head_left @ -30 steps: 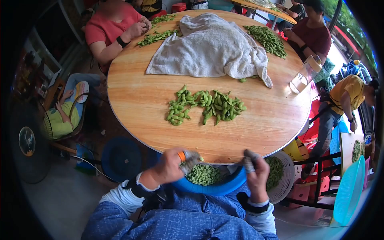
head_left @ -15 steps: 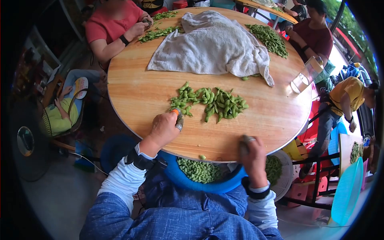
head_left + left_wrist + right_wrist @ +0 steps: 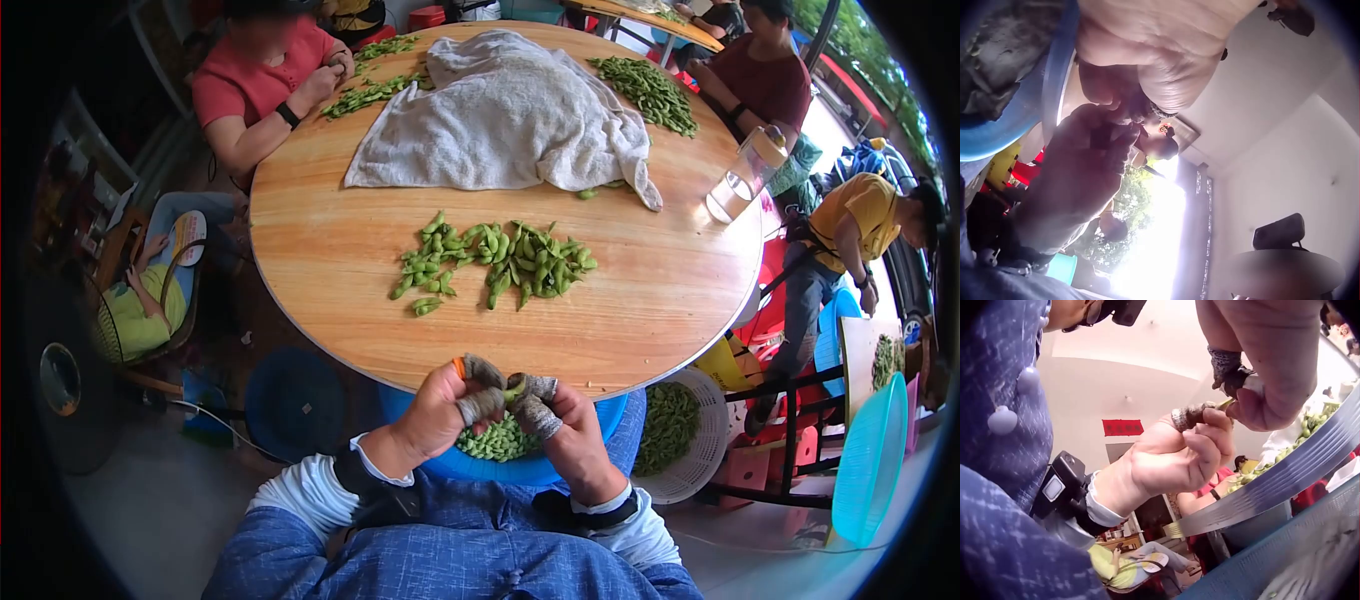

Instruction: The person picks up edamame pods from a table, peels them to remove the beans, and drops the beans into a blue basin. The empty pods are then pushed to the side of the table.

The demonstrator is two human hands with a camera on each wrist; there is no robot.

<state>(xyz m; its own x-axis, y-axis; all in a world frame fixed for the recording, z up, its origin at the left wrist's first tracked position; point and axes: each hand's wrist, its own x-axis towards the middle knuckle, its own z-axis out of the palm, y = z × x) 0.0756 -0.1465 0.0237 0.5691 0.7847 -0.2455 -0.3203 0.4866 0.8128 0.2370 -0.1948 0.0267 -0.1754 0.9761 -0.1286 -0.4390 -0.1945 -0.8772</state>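
Note:
Over the table's near edge, my left hand (image 3: 425, 418) and right hand (image 3: 578, 440) meet at a green soybean pod (image 3: 514, 390), pinched between their thumbs and forefingers. Grey cloth covers wrap those fingertips, and an orange band shows on the left forefinger. The right wrist view catches a bit of the pod (image 3: 1226, 404) between the two hands; in the left wrist view it is hidden behind my fingers. Below sits a blue basin (image 3: 450, 466) of shelled green beans (image 3: 495, 443). A pile of pods (image 3: 535, 262) lies on the round wooden table (image 3: 330, 270).
A white cloth (image 3: 510, 120) covers the table's middle, with a clear jug (image 3: 745, 180) to its right. White basket (image 3: 712, 440) with pods stands right of my lap. People sit around the far side, beside more pods (image 3: 648, 92).
My left hand reached out to the near-left pods, then came back with one. The right hand moved inward from the table edge, and both hands now meet on the pod.

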